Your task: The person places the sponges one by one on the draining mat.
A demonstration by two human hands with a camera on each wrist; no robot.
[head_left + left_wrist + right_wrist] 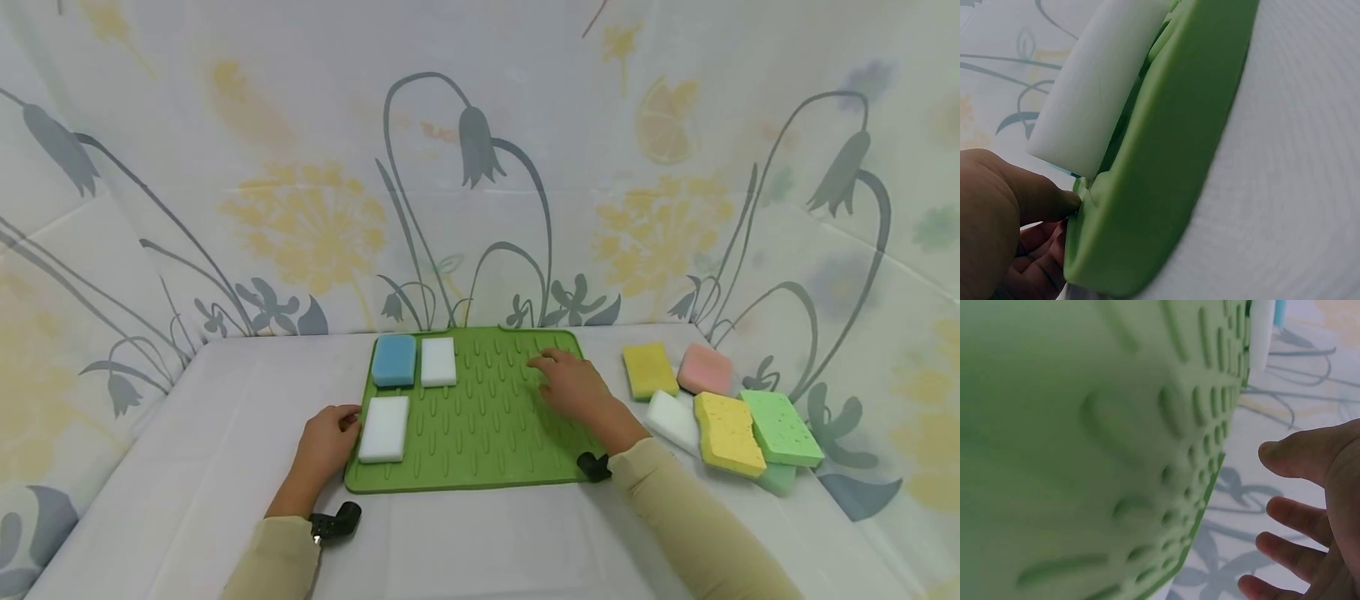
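Note:
A green ridged mat [480, 425] lies flat on the table. My left hand [326, 442] is at its left edge; in the left wrist view the thumb [1063, 203] presses on the rim and the curled fingers pinch from the side. Beside that hand a white sponge [384, 429] lies on the mat's near left part. A blue sponge [393, 360] and another white sponge [438, 362] sit along the far left. Over the mat's right part hovers my right hand [577, 390], fingers spread and holding nothing.
Right of the mat lies a loose group: a dark yellow sponge [649, 371], a pink sponge [705, 369], a white sponge [673, 419], a bright yellow sponge [729, 435] and a light green sponge [782, 427], some overlapping. A flower-printed curtain [480, 225] stands behind the table.

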